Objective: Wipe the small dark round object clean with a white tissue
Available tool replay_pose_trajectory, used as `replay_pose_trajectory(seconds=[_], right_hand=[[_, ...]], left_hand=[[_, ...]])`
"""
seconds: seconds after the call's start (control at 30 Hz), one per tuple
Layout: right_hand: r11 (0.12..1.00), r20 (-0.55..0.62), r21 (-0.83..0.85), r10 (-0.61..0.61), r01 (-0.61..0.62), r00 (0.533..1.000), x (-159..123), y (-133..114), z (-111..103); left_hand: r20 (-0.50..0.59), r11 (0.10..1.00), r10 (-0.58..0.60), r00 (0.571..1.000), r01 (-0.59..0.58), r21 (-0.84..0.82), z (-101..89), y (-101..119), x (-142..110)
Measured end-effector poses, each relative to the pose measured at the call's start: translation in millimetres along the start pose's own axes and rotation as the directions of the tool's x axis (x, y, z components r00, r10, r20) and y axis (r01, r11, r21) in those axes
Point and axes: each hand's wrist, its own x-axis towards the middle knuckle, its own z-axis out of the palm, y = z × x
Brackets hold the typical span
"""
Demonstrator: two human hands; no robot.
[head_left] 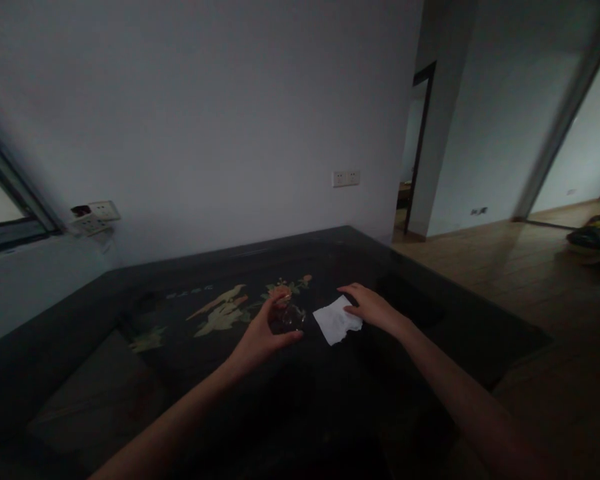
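Observation:
My left hand (265, 330) curls around a small clear glass vessel (294, 319), thumb on the near side and fingers on the far side. Its exact shape is hard to make out against the dark table. To the right lies a white paper tissue (336, 321) with a ragged near-right edge. My right hand (373, 308) is over the tissue's right side, the thumb overlapping it and the index finger stretched out beyond its far edge. Thumb and index finger are apart; whether the other fingers touch the paper is hidden.
Both hands are above a dark, glossy table (460, 320) with an inlaid bird (220, 303) and flowers. Behind it rises a pale wall with a double socket (346, 178). Another socket (104, 211) is at the left, near a window. Wooden floor (485, 267) extends on the right.

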Motion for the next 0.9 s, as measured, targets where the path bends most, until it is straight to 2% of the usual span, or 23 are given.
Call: replay_pose_trajectory(seconds=[0.07,0.17,0.33,0.4,0.57,0.73,0.9], right_hand=[[1.000,-0.006,-0.021,-0.021,0.021,1.000,-5.7,-2.5,3.1],[0.998,0.010,-0.052,-0.033,0.034,0.999,-14.2,-2.7,9.6],[0.996,0.157,-0.042,-0.067,0.074,0.985,-24.4,2.0,14.4],[0.998,0.215,-0.028,-0.048,0.055,0.976,-26.1,4.0,15.4],[0.997,0.247,-0.024,-0.060,0.068,0.967,-25.3,7.5,19.6],[0.996,0.270,-0.052,-0.058,0.075,0.961,-24.1,6.0,18.2],[0.995,0.264,-0.054,-0.066,0.083,0.962,-24.4,5.5,16.5]], left_hand=[[0.020,0.992,0.115,0.993,-0.116,0.056,13.0,5.1,21.1],[0.076,0.973,0.193,0.978,-0.201,0.113,34.6,1.4,62.5],[0.046,0.896,0.298,0.954,-0.296,0.330,68.7,-33.6,127.1],[0.007,0.890,0.290,0.957,-0.272,0.367,79.4,-49.9,142.4],[-0.067,0.899,0.269,0.961,-0.226,0.375,99.4,-71.7,154.4],[-0.077,0.909,0.259,0.963,-0.216,0.355,113.3,-72.8,153.0],[-0.057,0.912,0.292,0.955,-0.260,0.317,117.5,-75.6,153.5]])
